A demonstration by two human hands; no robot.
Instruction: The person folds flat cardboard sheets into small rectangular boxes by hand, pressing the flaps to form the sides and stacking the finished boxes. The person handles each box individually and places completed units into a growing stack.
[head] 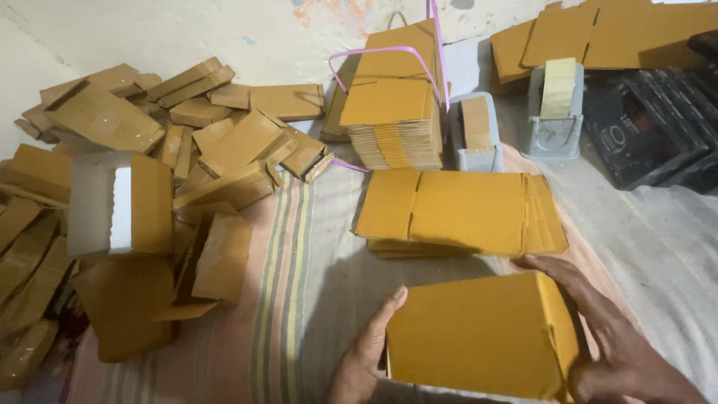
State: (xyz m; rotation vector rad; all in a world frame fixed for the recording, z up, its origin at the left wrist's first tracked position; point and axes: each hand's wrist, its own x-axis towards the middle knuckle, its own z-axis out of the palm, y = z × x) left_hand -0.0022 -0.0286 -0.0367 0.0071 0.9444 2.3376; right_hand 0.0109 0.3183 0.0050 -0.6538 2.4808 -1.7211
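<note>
Brown corrugated card is filling nearly the whole view, spread over a striped cloth (288, 299) that is covering the floor. Largest is the loose heap of folded cartons (172, 142) sprawling across the left side, one white-lined carton (112, 203) lying among them with its open end showing. Next, at the middle, a fanned stack of flat blanks (460, 211) is lying just beyond the hands, and behind it a taller bundle of blanks (396, 112) is sitting looped with a pink strap (385, 51). Near the bottom edge, the carton being worked (479, 340) is resting between both hands, close to the person: the left hand (366, 355) is pressing its thumb and palm against the left side, fingers half curled, while the right hand (621, 344) is wrapping around the right end, gripping it. Smaller, two grey tape dispensers (475, 135) (557, 108) are standing to the right of the bundle, well apart from the hands. Judging by its boxy shape, the carton is being squared up and its flaps pressed in; the move ahead seems to be calling for a firm two-sided hold so the walls are not buckling.
</note>
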